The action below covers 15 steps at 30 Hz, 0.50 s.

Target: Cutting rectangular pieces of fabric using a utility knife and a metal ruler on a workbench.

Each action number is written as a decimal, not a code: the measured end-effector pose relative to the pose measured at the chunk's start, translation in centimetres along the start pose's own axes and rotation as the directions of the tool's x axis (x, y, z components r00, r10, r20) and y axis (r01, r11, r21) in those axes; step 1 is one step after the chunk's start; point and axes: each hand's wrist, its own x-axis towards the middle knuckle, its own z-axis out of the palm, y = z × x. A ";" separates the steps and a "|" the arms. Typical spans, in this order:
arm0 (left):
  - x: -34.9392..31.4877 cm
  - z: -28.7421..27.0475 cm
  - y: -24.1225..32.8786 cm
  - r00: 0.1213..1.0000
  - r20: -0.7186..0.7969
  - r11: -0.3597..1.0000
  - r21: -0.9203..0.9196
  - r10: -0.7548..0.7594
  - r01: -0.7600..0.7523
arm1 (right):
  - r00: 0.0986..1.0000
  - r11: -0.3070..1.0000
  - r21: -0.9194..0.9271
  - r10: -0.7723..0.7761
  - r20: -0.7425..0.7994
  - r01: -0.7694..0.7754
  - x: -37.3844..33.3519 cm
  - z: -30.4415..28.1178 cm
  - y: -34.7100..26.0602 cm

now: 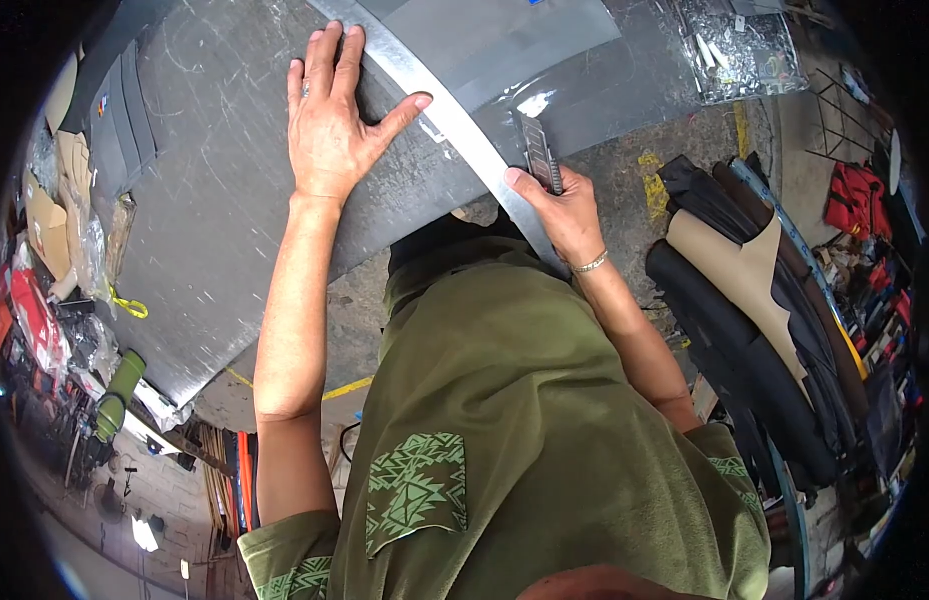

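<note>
A long metal straightedge crosses the dark worktable diagonally and runs past its near edge toward my body. My left hand lies flat, fingers stretched out, with the fingertips and thumb tip at the straightedge's left side. At the table's near edge my right hand is closed around a dark snap-off utility knife, which points away from me. Its thumb rests on the straightedge. Along the right side of the straightedge lies a smooth grey sheet; its full outline is cut off by the frame.
Rolls of black and tan material stand to the right, beside the table. A clear plastic tray with small parts sits at the far right. Grey sheets, cardboard scraps and a yellow strap lie at the left.
</note>
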 end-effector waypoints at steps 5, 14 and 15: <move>0.0 0.0 0.1 1.000 -0.024 0.999 0.032 0.008 -0.008 | 0.999 0.999 -0.015 -0.035 -0.016 0.035 -0.2 0.0 0.3; -0.2 0.6 -0.8 1.000 -0.007 1.000 0.005 -0.003 0.003 | 0.999 0.999 -0.040 -0.034 -0.021 0.033 0.5 -0.3 1.7; -0.2 0.6 -0.9 1.000 -0.010 1.000 0.004 -0.004 0.004 | 0.998 0.998 -0.036 -0.051 -0.026 0.050 0.5 -0.2 1.8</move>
